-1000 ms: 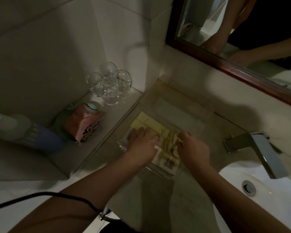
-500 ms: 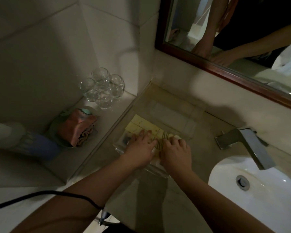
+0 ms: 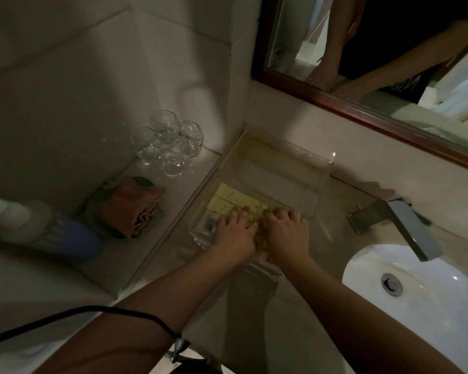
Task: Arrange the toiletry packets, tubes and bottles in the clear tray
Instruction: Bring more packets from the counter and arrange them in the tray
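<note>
Clear acrylic tray [image 3: 315,168] on the beige vanity top — packets being squared up.
Your left hand [image 3: 234,234] and right hand [image 3: 288,234] lie flat, fingers spread, side by side on the pale yellow rectangular packets [image 3: 227,198] in the tray's near end — apparently pressing them level; neither grips anything.

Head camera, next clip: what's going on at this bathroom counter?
A person is tidying toiletries in a clear tray beside the sink. The left hand and right hand lie side by side, palms down, pressing on the pale yellow packets at the tray's near end. The far end looks unfilled. Glasses and a folded cloth sit untouched on the ledge to the left.
</note>
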Demonstrator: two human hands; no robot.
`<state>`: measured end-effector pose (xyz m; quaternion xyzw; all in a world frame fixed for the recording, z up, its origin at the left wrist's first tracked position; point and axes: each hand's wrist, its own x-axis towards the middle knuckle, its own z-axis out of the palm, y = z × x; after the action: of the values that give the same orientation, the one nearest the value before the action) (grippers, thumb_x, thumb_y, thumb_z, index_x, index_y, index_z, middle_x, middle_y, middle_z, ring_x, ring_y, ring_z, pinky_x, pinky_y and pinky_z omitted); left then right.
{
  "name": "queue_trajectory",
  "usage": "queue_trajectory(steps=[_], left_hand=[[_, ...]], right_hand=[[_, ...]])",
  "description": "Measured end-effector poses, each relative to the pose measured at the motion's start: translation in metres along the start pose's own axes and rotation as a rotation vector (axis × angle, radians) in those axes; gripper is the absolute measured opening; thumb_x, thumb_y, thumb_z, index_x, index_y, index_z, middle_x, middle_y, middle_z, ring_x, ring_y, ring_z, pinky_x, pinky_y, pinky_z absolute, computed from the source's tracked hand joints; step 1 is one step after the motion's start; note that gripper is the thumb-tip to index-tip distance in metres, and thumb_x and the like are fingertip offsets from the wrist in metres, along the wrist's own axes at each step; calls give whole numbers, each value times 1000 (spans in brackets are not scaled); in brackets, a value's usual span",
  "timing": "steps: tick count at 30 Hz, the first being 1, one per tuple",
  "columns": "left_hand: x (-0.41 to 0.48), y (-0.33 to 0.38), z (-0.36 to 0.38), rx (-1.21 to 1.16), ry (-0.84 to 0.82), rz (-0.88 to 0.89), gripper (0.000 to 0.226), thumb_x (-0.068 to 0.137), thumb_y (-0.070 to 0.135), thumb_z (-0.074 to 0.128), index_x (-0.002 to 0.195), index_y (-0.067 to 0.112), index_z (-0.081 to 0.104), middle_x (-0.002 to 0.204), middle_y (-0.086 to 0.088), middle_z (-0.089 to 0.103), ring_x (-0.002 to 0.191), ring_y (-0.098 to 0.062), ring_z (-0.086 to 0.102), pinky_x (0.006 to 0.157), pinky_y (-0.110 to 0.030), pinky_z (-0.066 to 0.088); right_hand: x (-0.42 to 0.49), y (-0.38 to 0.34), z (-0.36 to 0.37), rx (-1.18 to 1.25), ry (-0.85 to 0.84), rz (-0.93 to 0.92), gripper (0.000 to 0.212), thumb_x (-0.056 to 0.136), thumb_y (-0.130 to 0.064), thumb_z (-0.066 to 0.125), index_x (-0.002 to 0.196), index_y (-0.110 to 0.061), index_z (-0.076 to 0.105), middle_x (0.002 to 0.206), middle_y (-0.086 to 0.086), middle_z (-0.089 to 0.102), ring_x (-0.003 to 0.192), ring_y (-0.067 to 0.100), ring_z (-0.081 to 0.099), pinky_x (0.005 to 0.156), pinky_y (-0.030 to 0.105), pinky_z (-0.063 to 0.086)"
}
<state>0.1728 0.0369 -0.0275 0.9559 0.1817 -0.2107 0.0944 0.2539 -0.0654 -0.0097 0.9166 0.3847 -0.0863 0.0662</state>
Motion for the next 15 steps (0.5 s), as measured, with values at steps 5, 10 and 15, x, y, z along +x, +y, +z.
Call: queue_trajectory(steps=[5,10,15], left_hand=[[0,3,1,-4,-11,-33,59,97,39,32,151,28,12,162,-9,-7,147,-36,-4,117,-57,9],[-5,4,-11,-120,30,-42,55,96,41,35,148,28,23,161,-12,4,147,-36,4,116,-55,10],[-25,7,-24,-121,102,20,63,94,45,42,149,21,22,159,-15,13,146,-37,9,117,-54,14]], right_hand=[[-3,-3,1,7,16,28,68,73,-36,75,135,-27,48,130,3,55,118,31,44,88,39,41],[-10,-1,1,102,92,74,53,82,-31,62,134,-26,52,129,4,58,116,31,48,90,40,42],[-42,20,-2,231,213,164,47,90,-39,54,136,-28,51,132,0,60,119,25,50,95,39,43]])
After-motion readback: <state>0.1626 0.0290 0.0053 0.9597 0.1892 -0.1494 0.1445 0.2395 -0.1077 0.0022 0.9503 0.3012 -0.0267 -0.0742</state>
